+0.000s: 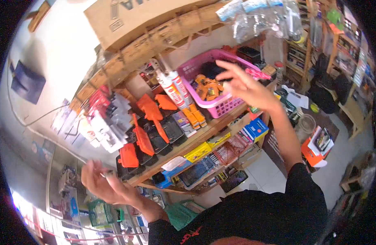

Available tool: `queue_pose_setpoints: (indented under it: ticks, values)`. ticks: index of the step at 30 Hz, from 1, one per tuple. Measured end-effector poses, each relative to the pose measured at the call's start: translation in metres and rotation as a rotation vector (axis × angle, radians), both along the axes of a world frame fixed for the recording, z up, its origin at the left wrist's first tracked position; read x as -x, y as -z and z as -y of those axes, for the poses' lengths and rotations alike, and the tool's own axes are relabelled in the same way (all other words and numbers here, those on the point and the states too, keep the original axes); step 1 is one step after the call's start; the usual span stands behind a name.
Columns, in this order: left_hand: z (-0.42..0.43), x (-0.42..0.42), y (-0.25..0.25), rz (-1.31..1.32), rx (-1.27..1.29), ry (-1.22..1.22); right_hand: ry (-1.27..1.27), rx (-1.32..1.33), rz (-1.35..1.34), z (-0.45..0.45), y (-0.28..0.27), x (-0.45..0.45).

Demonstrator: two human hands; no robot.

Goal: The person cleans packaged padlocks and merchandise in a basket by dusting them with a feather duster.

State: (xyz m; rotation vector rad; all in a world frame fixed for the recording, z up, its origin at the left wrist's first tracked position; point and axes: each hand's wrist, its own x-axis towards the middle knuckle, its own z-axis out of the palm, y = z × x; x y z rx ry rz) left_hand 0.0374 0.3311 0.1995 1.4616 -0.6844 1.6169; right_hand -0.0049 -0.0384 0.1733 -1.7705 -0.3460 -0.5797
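Note:
My right hand (245, 87) is raised over the front edge of a pink plastic basket (224, 109), fingers spread, with nothing seen in it. Inside the basket lie orange packets (208, 88) and something dark. At the lower left, my left hand (110, 185) hangs in the air, somewhat blurred, with its fingers apart and loosely curled. Closest to it on the shelf (171, 153) is a row of orange plastic pieces (143, 136), some with long handles, set in black bins (158, 141). White sealant cartridges (171, 92) stand between these pieces and the basket.
Stacked white and red packets (104, 122) lie left of the bins. Below, a lower shelf holds yellow boxes (198, 151) and a blue box (255, 130). A cardboard box (130, 18) sits above, and plastic bags (261, 22) hang at upper right. An orange box (312, 151) rests at right.

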Motion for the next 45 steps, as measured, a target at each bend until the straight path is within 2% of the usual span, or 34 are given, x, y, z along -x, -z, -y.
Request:
queue_pose_setpoints:
  ticks: [2, 3, 4, 5, 7, 8, 9, 12, 14, 17, 20, 21, 25, 28, 29, 32, 36, 37, 40, 43, 45]
  values:
    - [-0.001, 0.000, 0.024, 0.088, -0.073, 0.070, 0.252, 0.196, 0.076, 0.029, -0.003, 0.004]
    - [0.024, 0.003, 0.022, 0.259, -0.206, 0.214, 0.446, 0.347, 0.224, 0.045, 0.005, -0.004]
    - [0.048, 0.006, 0.020, 0.433, -0.334, 0.357, 0.552, 0.413, 0.218, 0.061, 0.010, -0.003]
    - [0.054, -0.001, 0.029, 0.418, -0.485, 0.363, 0.621, 0.465, 0.121, 0.072, 0.014, -0.001]
    - [0.080, -0.002, 0.039, 0.236, -0.622, 0.481, 0.713, 0.590, -0.103, 0.084, 0.021, 0.000]
    - [0.106, 0.004, 0.039, 0.067, -0.607, 0.591, 0.733, 0.662, -0.228, 0.086, 0.022, 0.000]
    - [0.126, -0.004, 0.043, 0.053, -0.585, 0.604, 0.749, 0.732, -0.356, 0.089, 0.026, -0.001]
    - [0.190, -0.033, 0.053, -0.092, -0.562, 0.635, 1.104, 1.155, -0.005, 0.115, 0.086, -0.028]
    - [0.222, -0.046, 0.052, -0.183, -0.691, 0.497, 1.105, 1.131, -0.087, 0.115, 0.080, -0.035]
    - [0.263, -0.105, 0.093, -0.261, -0.753, 0.395, 1.065, 1.090, -0.231, 0.105, 0.053, -0.039]
    - [0.276, -0.124, 0.114, -0.650, -0.980, 0.181, 0.898, 1.068, -0.296, 0.114, 0.054, -0.065]
    - [0.279, -0.124, 0.122, -0.445, -0.849, 0.225, 0.800, 1.060, -0.254, 0.115, 0.053, -0.072]
    - [0.282, -0.122, 0.130, -0.460, -0.758, 0.145, 0.168, 0.870, -0.351, 0.108, 0.052, -0.116]
    - [0.283, -0.120, 0.132, -0.501, -0.779, 0.067, 0.006, 0.993, -0.590, 0.110, 0.069, -0.168]
    - [0.284, -0.119, 0.131, -0.496, -0.736, 0.084, -0.055, 1.024, -0.576, 0.112, 0.069, -0.185]
    - [0.285, -0.121, 0.132, -0.488, -0.709, 0.113, 0.099, 1.159, -0.775, 0.110, 0.061, -0.227]
    - [0.285, -0.118, 0.130, -0.450, -0.703, 0.038, 0.166, 1.181, -0.769, 0.104, 0.052, -0.261]
    - [0.286, -0.119, 0.130, -0.451, -0.706, 0.033, 0.131, 1.360, -0.687, 0.105, 0.048, -0.269]
    - [0.285, -0.120, 0.131, -0.463, -0.720, 0.017, 0.243, 1.226, -0.832, 0.108, 0.052, -0.294]
    - [0.290, -0.123, 0.134, -0.490, -0.682, 0.046, 0.381, 1.355, -0.708, 0.128, 0.066, -0.326]
    - [0.289, -0.120, 0.129, -0.495, -0.720, 0.029, 0.420, 1.393, -0.729, 0.136, 0.072, -0.344]
